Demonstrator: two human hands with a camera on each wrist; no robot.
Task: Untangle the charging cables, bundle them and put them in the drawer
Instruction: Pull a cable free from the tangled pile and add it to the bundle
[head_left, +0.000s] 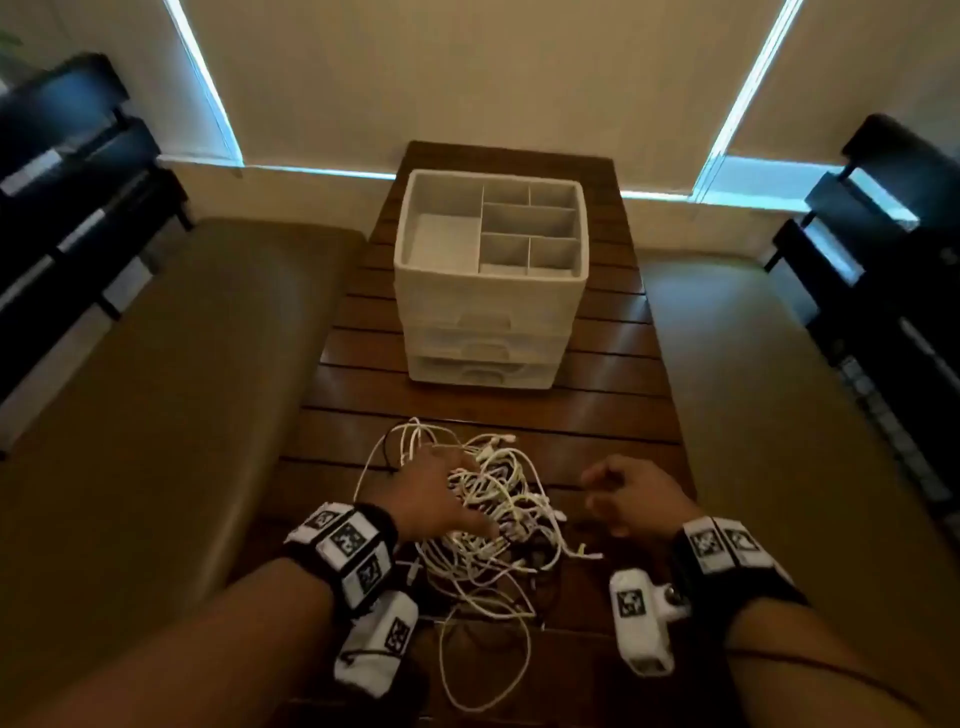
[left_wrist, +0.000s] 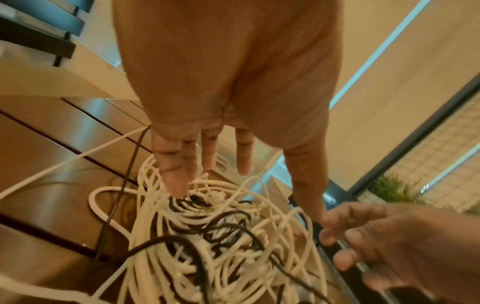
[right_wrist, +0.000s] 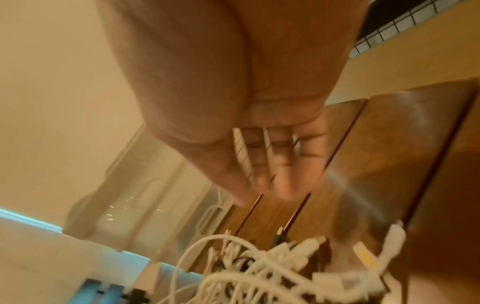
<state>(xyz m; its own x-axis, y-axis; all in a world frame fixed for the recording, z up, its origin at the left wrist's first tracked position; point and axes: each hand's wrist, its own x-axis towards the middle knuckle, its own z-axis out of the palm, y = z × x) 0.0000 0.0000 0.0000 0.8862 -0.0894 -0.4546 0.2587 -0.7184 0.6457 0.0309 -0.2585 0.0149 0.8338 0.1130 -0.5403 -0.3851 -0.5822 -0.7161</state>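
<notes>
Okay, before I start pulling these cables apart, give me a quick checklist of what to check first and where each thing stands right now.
1. Cable pile within reach on the wooden table: ok.
2. Left hand on the tangle: ok, straight fingers reach into the loops, gripping nothing.
3. Right hand free for a cable end: ok, it hangs beside the pile, loosely curled, holding nothing.
4. Loose plug ends to start from: ok, several white connectors stick out on the right side.
5. Black cable free of the white ones: not ok, it threads through them.
6. Drawer unit ready to receive: not ok, all its front drawers look closed.
</notes>
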